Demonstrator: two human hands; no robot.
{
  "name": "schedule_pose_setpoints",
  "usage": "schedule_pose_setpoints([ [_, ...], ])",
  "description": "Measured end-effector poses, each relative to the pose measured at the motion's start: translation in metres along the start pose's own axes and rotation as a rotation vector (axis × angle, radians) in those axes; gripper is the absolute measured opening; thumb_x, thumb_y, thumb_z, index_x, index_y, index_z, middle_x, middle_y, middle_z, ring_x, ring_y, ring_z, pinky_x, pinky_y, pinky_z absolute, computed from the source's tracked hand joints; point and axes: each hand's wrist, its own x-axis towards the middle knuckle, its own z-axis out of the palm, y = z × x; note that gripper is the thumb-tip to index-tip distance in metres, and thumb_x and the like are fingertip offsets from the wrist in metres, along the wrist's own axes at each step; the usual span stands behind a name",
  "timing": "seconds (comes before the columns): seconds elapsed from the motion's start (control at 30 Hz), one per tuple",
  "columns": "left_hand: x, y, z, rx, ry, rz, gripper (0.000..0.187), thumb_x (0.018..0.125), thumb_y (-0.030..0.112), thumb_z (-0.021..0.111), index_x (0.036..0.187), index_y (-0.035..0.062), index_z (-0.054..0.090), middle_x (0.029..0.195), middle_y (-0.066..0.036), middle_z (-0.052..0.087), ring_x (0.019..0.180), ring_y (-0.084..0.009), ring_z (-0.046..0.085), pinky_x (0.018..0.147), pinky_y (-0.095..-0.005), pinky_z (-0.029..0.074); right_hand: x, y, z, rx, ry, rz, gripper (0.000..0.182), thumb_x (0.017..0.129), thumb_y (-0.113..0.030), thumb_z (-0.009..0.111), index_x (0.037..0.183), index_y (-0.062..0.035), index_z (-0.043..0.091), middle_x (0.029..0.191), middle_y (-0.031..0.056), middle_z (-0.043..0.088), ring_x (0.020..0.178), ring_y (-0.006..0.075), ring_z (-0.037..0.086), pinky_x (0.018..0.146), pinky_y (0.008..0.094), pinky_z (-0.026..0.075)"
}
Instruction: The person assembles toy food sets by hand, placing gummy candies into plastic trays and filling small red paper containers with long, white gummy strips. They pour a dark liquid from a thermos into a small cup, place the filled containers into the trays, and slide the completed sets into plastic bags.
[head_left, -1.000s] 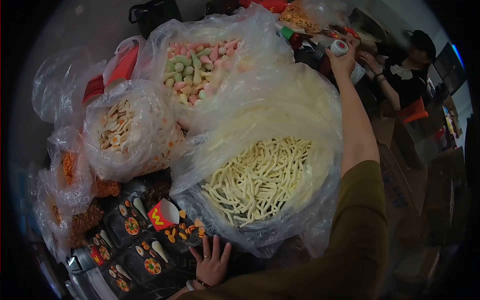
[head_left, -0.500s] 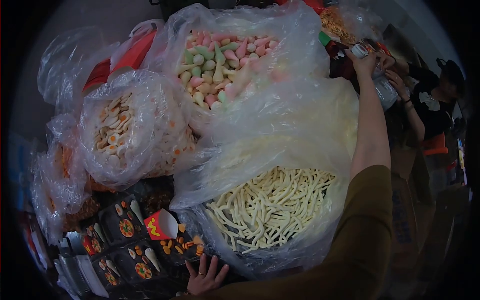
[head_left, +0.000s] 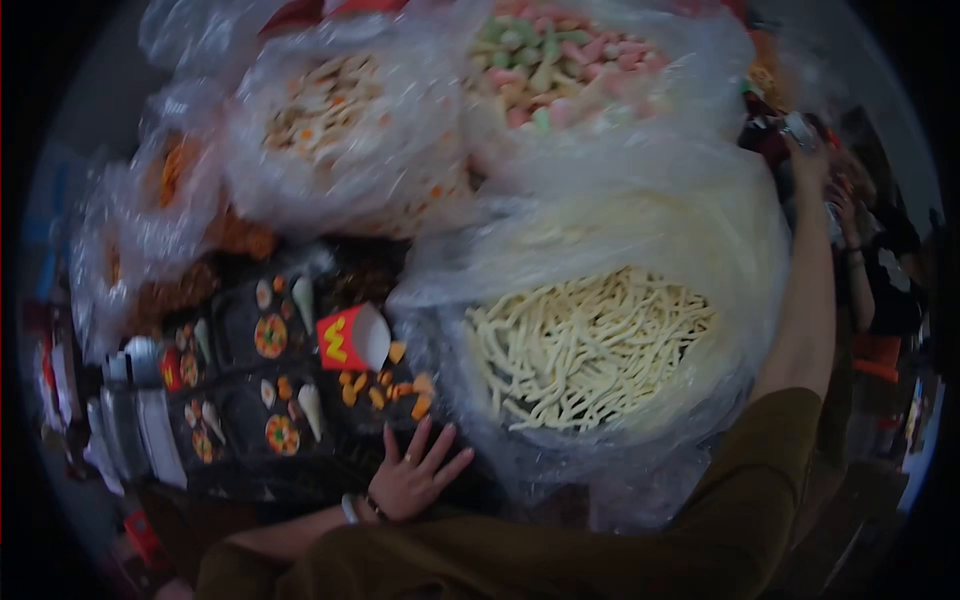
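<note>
Fingers spread, my left hand (head_left: 408, 480) lies at the edge of the black trays, just below small orange pieces (head_left: 385, 390). A red carton with a yellow mark (head_left: 340, 338) lies above those pieces. My right arm stretches to the upper right, where my right hand (head_left: 808, 160) is at a bottle's pale cap (head_left: 799, 130); its fingers are blurred and partly hidden. Between my arms, an open clear bag holds pale, stick-like pieces (head_left: 590, 350). The black trays (head_left: 235, 335) hold small round, white and orange pieces.
Bags of pink and green pieces (head_left: 560, 65), white and orange pieces (head_left: 325, 105), and orange strips (head_left: 175, 170) stand at the back. A co-worker in black (head_left: 890, 270) is at the right, hands near the bottle. Clear containers (head_left: 120, 430) stand at the left.
The view has shifted, so the bags and trays appear higher and further right. My left hand and wrist show more fully. My right hand remains by the bottle.
</note>
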Motion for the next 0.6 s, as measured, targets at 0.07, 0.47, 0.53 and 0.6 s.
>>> schedule_pose_setpoints([
  [0.07, 0.007, -0.002, -0.011, -0.034, -0.020, -0.025, 0.057, 0.088, 0.024, 0.044, 0.144, 0.0260, 0.036, 0.151, -0.010, 0.030, 0.140, -0.0358, 0.025, 0.103, -0.0693, 0.014, 0.013, 0.011, -0.009, 0.011, -0.024, -0.101, 0.051, 0.077, -0.027, 0.076, 0.117, 0.0018, 0.060, 0.109, 0.0143, 0.066, 0.095, 0.0253, 0.065, 0.082, 0.0338, 0.050],
  [0.47, -0.012, -0.009, -0.010, -0.467, 0.332, 0.017, 0.081, 0.077, 0.034, 0.071, 0.146, 0.0195, 0.030, 0.155, -0.013, 0.019, 0.143, -0.0349, 0.015, 0.105, -0.0690, 0.011, -0.215, -0.249, -0.181, 0.632, -0.184, -0.623, 0.039, 0.081, -0.009, 0.072, 0.117, -0.0004, 0.061, 0.105, 0.0139, 0.066, 0.092, 0.0247, 0.065, 0.075, 0.0328, 0.052],
  [0.53, -0.027, -0.017, -0.014, -0.639, 0.493, 0.040, 0.071, 0.078, 0.029, 0.072, 0.138, 0.0113, 0.039, 0.147, -0.017, 0.030, 0.137, -0.0366, 0.028, 0.107, -0.0630, 0.018, -0.280, -0.314, -0.218, 0.673, -0.181, -0.803, 0.026, 0.082, 0.005, 0.066, 0.107, -0.0001, 0.065, 0.091, 0.0127, 0.066, 0.079, 0.0206, 0.065, 0.068, 0.0284, 0.052],
  [0.6, -0.043, -0.025, -0.034, -0.911, 0.638, 0.054, 0.065, 0.078, 0.027, 0.072, 0.133, 0.0064, 0.044, 0.141, -0.018, 0.037, 0.131, -0.0368, 0.037, 0.108, -0.0577, 0.024, -0.332, -0.355, -0.242, 0.706, -0.172, -0.918, 0.025, 0.079, 0.006, 0.067, 0.103, -0.0004, 0.065, 0.088, 0.0132, 0.066, 0.076, 0.0233, 0.065, 0.067, 0.0315, 0.052],
])
